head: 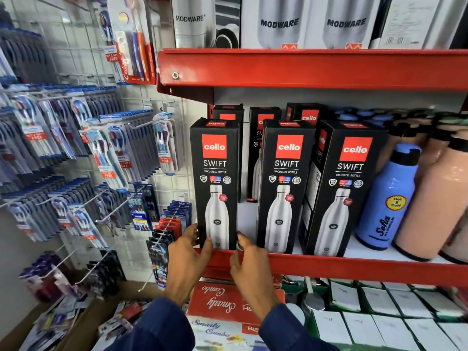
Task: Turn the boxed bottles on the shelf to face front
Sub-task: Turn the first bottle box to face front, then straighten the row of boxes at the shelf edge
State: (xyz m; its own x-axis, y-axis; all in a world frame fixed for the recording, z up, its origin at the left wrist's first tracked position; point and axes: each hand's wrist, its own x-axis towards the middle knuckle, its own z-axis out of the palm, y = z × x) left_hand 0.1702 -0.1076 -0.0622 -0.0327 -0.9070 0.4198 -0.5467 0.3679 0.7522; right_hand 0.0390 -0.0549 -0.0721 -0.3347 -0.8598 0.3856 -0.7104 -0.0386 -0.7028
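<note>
**Both hands at the foot of the leftmost bottle box**

Three black boxed bottles stand upright along the front of the red shelf (329,268), each showing its printed face with the red logo square and a steel bottle picture. The left box (215,183) sits at about nine o'clock of the middle box (285,186), with a clear gap between them; the right box (343,188) stands just beside the middle one at its three o'clock, turned slightly so a side panel shows. More black boxes (263,148) stand in the row behind, toward twelve o'clock.

The left hand (187,259) reaches up from six o'clock, its fingers (192,233) curled round the lower left edge of the left box and its thumb lying against the bottom of the front face. The right hand (249,264) is at the box's lower right corner, fingers bent and gathered, the thumb tip touching the corner; I cannot tell whether it truly grips. Both wrists wear dark blue sleeves.

At three o'clock of the boxes stand a blue bottle (387,201) and peach-coloured bottles (435,198). Toothbrush packs (106,153) hang on the wire rack at nine o'clock.
</note>
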